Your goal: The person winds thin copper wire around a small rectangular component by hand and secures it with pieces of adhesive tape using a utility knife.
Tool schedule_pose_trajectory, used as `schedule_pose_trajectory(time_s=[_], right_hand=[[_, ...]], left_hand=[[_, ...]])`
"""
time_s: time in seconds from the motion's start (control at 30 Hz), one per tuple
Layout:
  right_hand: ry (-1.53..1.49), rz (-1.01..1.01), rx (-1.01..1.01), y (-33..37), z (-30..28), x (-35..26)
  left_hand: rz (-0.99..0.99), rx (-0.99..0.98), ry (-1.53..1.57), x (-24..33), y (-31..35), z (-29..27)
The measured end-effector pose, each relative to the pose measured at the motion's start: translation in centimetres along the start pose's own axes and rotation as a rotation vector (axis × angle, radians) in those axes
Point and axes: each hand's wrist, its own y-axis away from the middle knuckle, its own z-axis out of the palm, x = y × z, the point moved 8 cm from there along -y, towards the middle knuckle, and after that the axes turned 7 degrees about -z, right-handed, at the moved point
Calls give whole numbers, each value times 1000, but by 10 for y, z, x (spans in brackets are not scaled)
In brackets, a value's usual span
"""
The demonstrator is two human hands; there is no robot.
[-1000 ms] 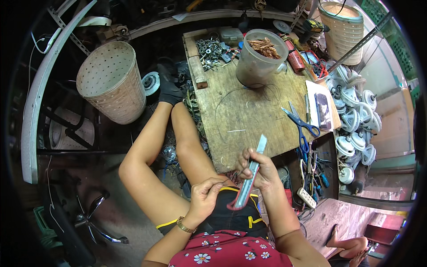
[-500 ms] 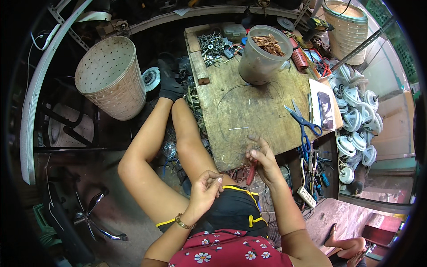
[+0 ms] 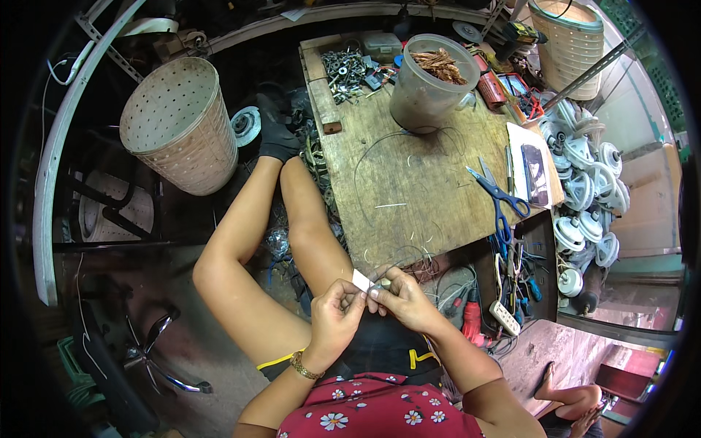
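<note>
My left hand (image 3: 334, 314) and my right hand (image 3: 406, 298) meet above my lap, at the near edge of the wooden worktable (image 3: 387, 168). Both are closed in a pinch. A small white flat slip (image 3: 361, 280) stands up between them, gripped by the left fingertips, with the right fingertips close against it. Something small and dark sits in the right fingers, too small to make out; thin dark wire (image 3: 409, 252) loops just beyond that hand. On the table lie a thin white strip (image 3: 391, 205) and blue-handled scissors (image 3: 498, 193).
A clear bucket of copper wire (image 3: 434, 91) stands at the table's back, beside a pile of screws (image 3: 349, 71). White wheel-like parts (image 3: 591, 182) are heaped at right. A red tool (image 3: 473, 325) and a power strip (image 3: 504, 318) sit below the table's right edge. A perforated basket (image 3: 179, 128) stands at left.
My right hand has moved down and left from the table edge to meet my left hand. Its red-handled tool is no longer in sight there. A white slip now shows between the hands.
</note>
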Motion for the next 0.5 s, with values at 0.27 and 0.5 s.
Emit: schedule_pose_trajectory(time_s=[0.27, 0.5], right_hand=[[3, -10, -5, 0, -2, 2], [-8, 22, -28, -2, -4, 2]], left_hand=[[66, -7, -139, 24, 4, -1], [47, -29, -187, 21, 7, -3]])
